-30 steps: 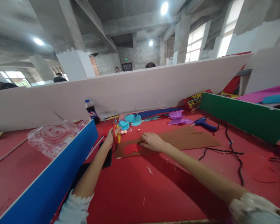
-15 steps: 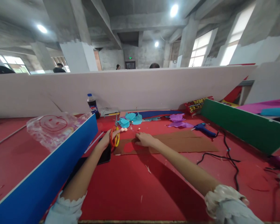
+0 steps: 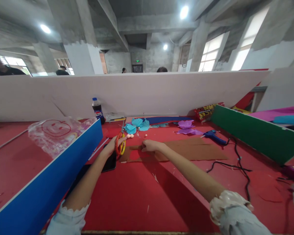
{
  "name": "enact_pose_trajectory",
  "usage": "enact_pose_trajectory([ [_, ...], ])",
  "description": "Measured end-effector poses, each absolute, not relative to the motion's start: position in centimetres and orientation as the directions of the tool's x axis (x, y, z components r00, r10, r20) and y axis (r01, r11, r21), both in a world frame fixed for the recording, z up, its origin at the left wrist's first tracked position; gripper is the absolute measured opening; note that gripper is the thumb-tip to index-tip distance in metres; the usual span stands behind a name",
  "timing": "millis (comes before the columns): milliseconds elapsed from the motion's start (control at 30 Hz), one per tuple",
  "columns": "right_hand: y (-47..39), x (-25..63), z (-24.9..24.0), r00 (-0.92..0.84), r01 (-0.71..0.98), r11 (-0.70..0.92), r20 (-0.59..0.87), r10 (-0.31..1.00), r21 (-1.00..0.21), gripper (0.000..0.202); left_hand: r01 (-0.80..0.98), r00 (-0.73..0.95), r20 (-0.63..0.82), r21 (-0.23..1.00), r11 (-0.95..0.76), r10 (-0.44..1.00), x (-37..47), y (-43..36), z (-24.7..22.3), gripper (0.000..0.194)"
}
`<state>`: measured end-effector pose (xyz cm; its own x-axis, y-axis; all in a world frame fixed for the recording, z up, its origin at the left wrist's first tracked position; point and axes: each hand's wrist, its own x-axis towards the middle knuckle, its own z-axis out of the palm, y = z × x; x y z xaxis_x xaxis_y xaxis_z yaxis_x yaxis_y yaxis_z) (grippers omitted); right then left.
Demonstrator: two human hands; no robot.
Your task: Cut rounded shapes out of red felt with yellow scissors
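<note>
My left hand (image 3: 110, 146) is closed around the handles of scissors (image 3: 120, 143), one loop red and one yellow, with the blades pointing away from me. Brown paper (image 3: 196, 149) lies flat across the red table, with a red area showing through near its left part. Over that part, my right hand (image 3: 150, 146) pinches the brown paper with bent fingers. Just beyond the hands are small pale balls (image 3: 130, 136) and turquoise paper petals (image 3: 137, 123). Purple paper petals (image 3: 185, 124) lie farther right.
A blue board (image 3: 51, 176) stands at the left and a green board (image 3: 254, 133) at the right. A blue glue gun (image 3: 215, 137) with a black cord lies right. Behind are a cola bottle (image 3: 98, 111) and a red snack bag (image 3: 204, 112). A phone (image 3: 110, 163) lies by my left wrist.
My right hand has moved slightly, its fingers now more curled, and the brown paper's left part is shifted and creased under it. My left hand stays with the scissors.
</note>
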<state>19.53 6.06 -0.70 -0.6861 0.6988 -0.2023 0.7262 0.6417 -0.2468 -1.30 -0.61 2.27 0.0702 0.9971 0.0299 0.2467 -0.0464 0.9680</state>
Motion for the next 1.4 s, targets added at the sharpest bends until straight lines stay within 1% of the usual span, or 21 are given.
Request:
enact_pose_trajectory([
  [200,5.9,19.3,-0.7,-0.691,0.721,0.637,-0.209,0.692,-0.273,0.034,0.249,0.071,0.017,0.968,-0.035,0.997,-1.2,-0.5,1.8,0.030],
  [433,5.2,18.8,0.3,-0.685,0.728,0.640,-0.249,0.685,-0.246,0.031,0.245,0.111,0.050,0.966,-0.076,0.993,-1.2,-0.3,1.0,0.029],
  [667,4.5,18.6,0.7,-0.698,0.715,0.662,-0.200,0.687,-0.224,0.026,0.279,0.129,0.050,0.957,-0.085,0.990,-1.3,-0.2,0.4,0.027],
  [833,4.5,18.7,0.3,-0.695,0.713,0.654,-0.136,0.706,-0.252,0.028,0.301,0.129,0.058,0.949,-0.095,0.990,-1.4,-0.1,0.3,0.026],
  [933,4.8,18.7,0.0,-0.689,0.715,0.635,-0.137,0.712,-0.294,0.034,0.326,0.121,0.057,0.941,-0.094,0.991,-1.5,0.0,0.3,0.027],
  [1033,5.1,18.6,-0.3,-0.709,0.695,0.628,-0.191,0.679,-0.350,0.055,0.318,0.122,0.050,0.944,-0.087,0.991,-1.4,-0.1,0.5,0.027],
  [1100,5.2,18.5,-0.4,-0.716,0.693,0.637,-0.215,0.665,-0.337,0.070,0.294,0.124,0.049,0.952,-0.084,0.991,-1.3,-0.2,0.6,0.026],
  [1167,5.2,18.4,-0.6,-0.709,0.704,0.647,-0.224,0.669,-0.294,0.079,0.295,0.128,0.037,0.953,-0.074,0.991,-1.3,-0.3,0.6,0.026],
  [1267,5.1,18.2,-0.6,-0.705,0.709,0.655,-0.235,0.670,-0.261,0.082,0.323,0.130,0.026,0.944,-0.068,0.991,-1.3,-0.3,0.5,0.027],
  [1400,4.6,18.2,-0.3,-0.704,0.710,0.662,-0.223,0.674,-0.240,0.081,0.288,0.128,0.041,0.955,-0.077,0.991,-1.1,-0.4,0.7,0.028],
])
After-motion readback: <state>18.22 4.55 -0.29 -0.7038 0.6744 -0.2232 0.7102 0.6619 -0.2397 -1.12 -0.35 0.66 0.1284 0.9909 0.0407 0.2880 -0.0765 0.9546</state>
